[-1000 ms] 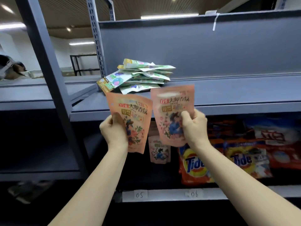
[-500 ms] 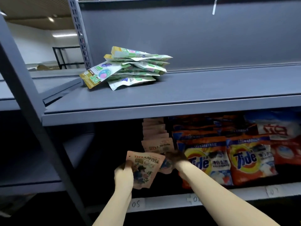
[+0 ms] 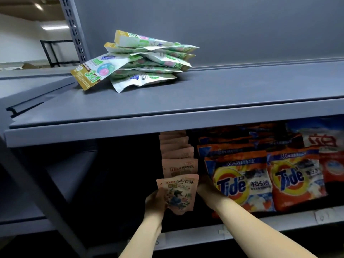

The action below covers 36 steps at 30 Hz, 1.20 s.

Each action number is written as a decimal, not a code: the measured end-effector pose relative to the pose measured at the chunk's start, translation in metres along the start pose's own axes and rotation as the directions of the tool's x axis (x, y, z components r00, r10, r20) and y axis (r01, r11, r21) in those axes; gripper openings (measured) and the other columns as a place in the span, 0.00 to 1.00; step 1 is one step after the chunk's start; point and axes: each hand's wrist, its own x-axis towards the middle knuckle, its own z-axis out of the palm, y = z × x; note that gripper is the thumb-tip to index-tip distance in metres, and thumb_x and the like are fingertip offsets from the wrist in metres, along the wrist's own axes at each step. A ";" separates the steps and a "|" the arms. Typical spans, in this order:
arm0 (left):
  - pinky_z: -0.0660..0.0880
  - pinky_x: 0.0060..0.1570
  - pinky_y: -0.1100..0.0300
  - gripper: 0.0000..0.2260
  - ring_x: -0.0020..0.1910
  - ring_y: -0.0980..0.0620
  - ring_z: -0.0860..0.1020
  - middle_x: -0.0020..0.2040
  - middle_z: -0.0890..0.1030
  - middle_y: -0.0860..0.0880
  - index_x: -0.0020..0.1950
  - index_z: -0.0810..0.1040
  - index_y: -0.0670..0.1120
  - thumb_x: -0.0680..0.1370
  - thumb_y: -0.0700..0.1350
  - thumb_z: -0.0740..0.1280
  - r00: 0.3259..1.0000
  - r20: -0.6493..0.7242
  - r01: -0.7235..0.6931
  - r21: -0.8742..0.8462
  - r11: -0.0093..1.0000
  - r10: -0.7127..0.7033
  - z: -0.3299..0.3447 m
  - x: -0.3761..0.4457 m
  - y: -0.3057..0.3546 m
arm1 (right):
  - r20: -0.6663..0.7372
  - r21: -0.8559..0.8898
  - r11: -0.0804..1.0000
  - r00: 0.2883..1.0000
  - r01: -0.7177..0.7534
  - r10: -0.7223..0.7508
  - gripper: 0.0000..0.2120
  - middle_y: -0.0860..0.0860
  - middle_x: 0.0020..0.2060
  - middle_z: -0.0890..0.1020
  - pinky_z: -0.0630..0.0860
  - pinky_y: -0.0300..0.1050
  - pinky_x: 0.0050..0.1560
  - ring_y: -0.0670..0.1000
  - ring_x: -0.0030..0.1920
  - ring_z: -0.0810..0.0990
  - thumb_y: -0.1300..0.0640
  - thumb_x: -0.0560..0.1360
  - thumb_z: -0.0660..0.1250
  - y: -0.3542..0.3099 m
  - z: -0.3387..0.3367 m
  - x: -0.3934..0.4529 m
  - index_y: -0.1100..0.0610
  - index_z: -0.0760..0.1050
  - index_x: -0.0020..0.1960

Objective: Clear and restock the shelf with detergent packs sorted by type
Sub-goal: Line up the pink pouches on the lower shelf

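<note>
My left hand (image 3: 155,202) grips the left edge of a pink detergent pack (image 3: 179,194), held upright at the front of a row of matching pink packs (image 3: 176,155) on the lower shelf (image 3: 260,229). My right hand (image 3: 205,187) reaches into the shadow at the pack's right edge, between the pink row and the orange Tide bags (image 3: 240,183). Its fingers are hidden behind the pack. A loose pile of green and white packs (image 3: 141,60) lies on the upper shelf (image 3: 223,94).
Red and white bags (image 3: 331,164) stand right of the Tide bags. A grey upright post (image 3: 37,183) slants down at the left. The lower shelf left of the pink row is dark. Label tags sit on the lower shelf's front rail.
Both hands have come down from in front of the upper shelf to the lower shelf. The right hand's pink pack is out of its grip; the left pack now stands at the row's front.
</note>
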 end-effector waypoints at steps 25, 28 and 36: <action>0.58 0.68 0.53 0.31 0.72 0.46 0.62 0.72 0.68 0.49 0.72 0.62 0.52 0.73 0.62 0.65 0.992 0.123 -0.117 0.783 0.611 0.033 0.013 0.007 -0.026 | -0.084 -0.424 0.904 0.996 -0.065 0.032 0.16 0.57 0.63 0.75 0.72 0.44 0.56 0.57 0.62 0.74 0.55 0.80 0.59 0.050 0.007 -0.008 0.59 0.66 0.66; 0.59 0.66 0.52 0.34 0.72 0.46 0.62 0.72 0.67 0.49 0.73 0.61 0.51 0.72 0.64 0.66 0.994 0.100 -0.109 0.836 0.539 0.045 0.007 0.011 -0.028 | -0.035 -0.535 0.844 0.999 -0.038 0.023 0.18 0.57 0.64 0.73 0.71 0.45 0.58 0.57 0.63 0.73 0.55 0.80 0.58 0.051 0.002 -0.010 0.60 0.63 0.68; 0.76 0.54 0.53 0.30 0.60 0.47 0.75 0.62 0.75 0.48 0.68 0.67 0.50 0.72 0.64 0.65 0.992 0.084 -0.121 0.868 0.481 0.098 -0.009 -0.001 -0.015 | 0.071 -0.631 0.759 0.986 0.160 -0.148 0.19 0.57 0.62 0.75 0.75 0.45 0.54 0.56 0.58 0.76 0.57 0.77 0.61 0.035 -0.018 -0.028 0.60 0.67 0.67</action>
